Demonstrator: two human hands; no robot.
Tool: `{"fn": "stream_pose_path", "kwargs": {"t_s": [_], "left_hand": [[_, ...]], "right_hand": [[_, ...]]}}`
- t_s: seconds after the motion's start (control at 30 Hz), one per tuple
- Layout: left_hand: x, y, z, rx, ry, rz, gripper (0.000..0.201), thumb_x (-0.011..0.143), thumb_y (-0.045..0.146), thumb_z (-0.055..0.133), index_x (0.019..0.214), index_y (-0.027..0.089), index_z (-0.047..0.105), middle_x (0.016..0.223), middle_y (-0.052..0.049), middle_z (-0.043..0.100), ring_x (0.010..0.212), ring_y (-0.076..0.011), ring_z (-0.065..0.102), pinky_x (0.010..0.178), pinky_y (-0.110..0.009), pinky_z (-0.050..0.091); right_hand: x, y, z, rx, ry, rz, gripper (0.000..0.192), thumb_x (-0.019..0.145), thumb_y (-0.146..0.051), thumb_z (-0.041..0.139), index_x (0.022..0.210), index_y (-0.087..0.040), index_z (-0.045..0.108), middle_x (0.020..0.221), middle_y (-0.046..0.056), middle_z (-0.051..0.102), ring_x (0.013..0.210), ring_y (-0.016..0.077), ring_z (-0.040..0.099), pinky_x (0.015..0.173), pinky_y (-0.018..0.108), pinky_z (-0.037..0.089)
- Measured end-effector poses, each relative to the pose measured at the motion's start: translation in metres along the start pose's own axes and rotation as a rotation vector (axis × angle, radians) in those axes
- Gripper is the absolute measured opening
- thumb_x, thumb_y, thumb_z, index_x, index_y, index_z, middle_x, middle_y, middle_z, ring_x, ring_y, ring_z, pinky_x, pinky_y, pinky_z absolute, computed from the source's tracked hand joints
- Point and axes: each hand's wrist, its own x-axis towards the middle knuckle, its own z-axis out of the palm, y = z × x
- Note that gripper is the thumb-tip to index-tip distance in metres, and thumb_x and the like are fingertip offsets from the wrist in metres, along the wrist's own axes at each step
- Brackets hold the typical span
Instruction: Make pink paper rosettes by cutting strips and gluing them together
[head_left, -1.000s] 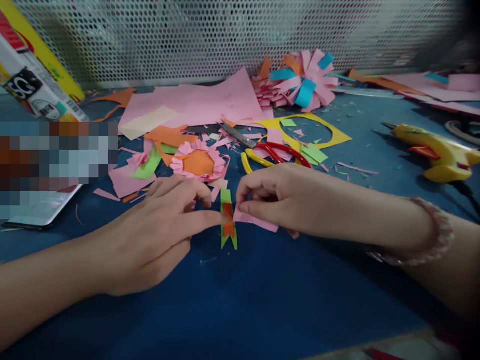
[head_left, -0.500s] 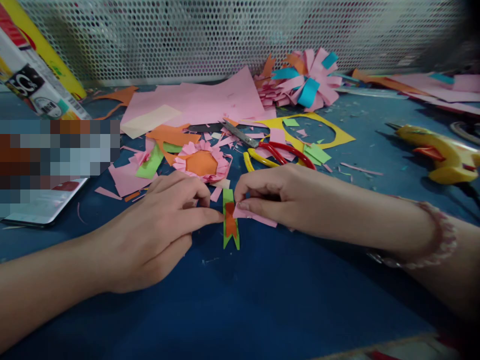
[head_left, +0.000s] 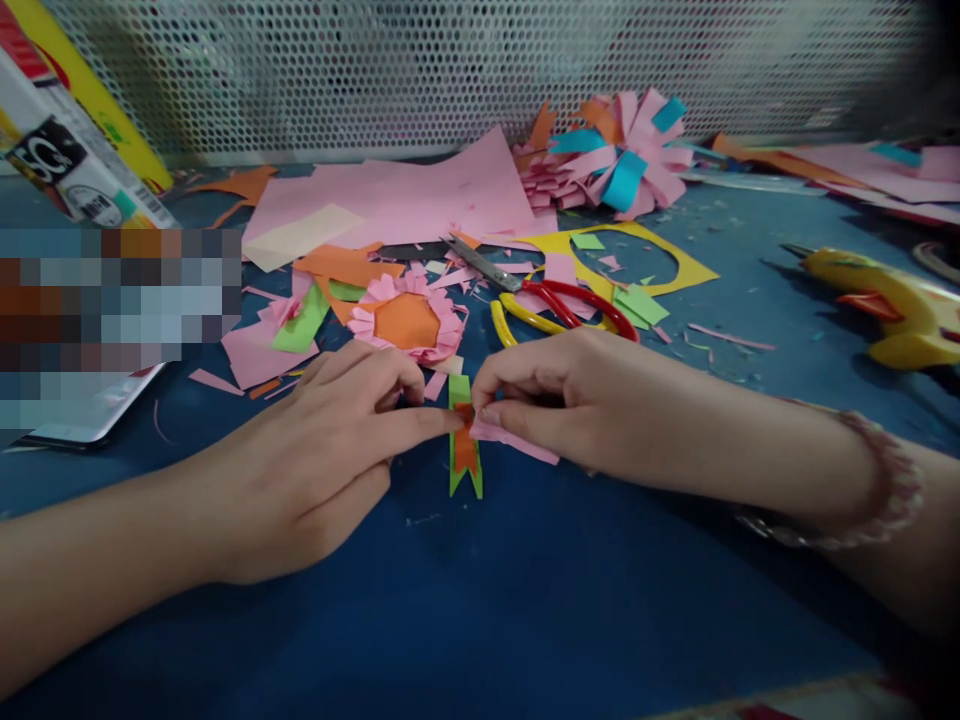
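Observation:
A green paper strip point(head_left: 459, 388) with a notched lower end lies upright on the blue table, and a shorter orange paper strip point(head_left: 465, 452), also notched, sits on top of it. My left hand point(head_left: 330, 450) rests to the left, its thumb tip on the orange strip and its fingers bent apart from the thumb, holding nothing. From the right, my right hand point(head_left: 555, 400) pinches a pink paper strip point(head_left: 517, 443) between thumb and fingers, its left end at the orange strip's edge. Behind my left fingers lies a pink paper flower point(head_left: 407, 320) with an orange centre.
Red-and-yellow-handled scissors point(head_left: 559, 305) lie behind my right hand. A yellow glue gun point(head_left: 885, 305) is at the right, near a yellow paper frame point(head_left: 697, 268). At the left are a phone point(head_left: 112, 415) and a tall container point(head_left: 82, 160). Pink sheets point(head_left: 405, 200) and scraps lie behind.
My left thumb has moved slightly right, further onto the orange strip. My right hand keeps hold of the pink strip, almost in place. The view has shifted a little.

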Motion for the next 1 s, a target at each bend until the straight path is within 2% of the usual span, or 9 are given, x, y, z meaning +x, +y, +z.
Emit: {"fn": "stream_pose_path", "kwargs": {"t_s": [0.33,0.73,1.0], "left_hand": [[0.000,-0.002,0.002,0.003,0.030,0.021,0.040,0.080,0.012,0.038,0.112,0.028,0.055,0.101,-0.005,0.048,0.096,-0.0202,0.043,0.088,-0.039,0.038],[-0.001,-0.004,0.004,0.009,0.050,0.045,0.038,0.078,0.013,0.040,0.111,0.027,0.055,0.101,-0.006,0.047,0.097,-0.0218,0.043,0.087,-0.041,0.038],[-0.001,-0.005,0.004,0.021,0.037,0.051,0.041,0.078,0.010,0.040,0.113,0.027,0.054,0.101,-0.006,0.046,0.098,-0.0214,0.041,0.088,-0.041,0.038]], "right_hand": [[-0.001,-0.005,-0.002,0.068,-0.057,0.071,0.018,0.079,-0.022,0.046,0.074,-0.017,0.062,0.047,-0.006,0.044,0.041,0.0037,0.034,0.041,0.019,0.022],[-0.001,-0.011,-0.004,0.085,-0.127,0.158,0.021,0.080,-0.026,0.045,0.077,-0.018,0.064,0.047,-0.006,0.046,0.039,0.0041,0.035,0.041,0.019,0.026],[-0.003,-0.011,-0.005,0.011,-0.104,0.083,0.021,0.079,-0.025,0.046,0.076,-0.017,0.064,0.053,-0.004,0.051,0.045,0.0047,0.038,0.043,0.019,0.026]]}}
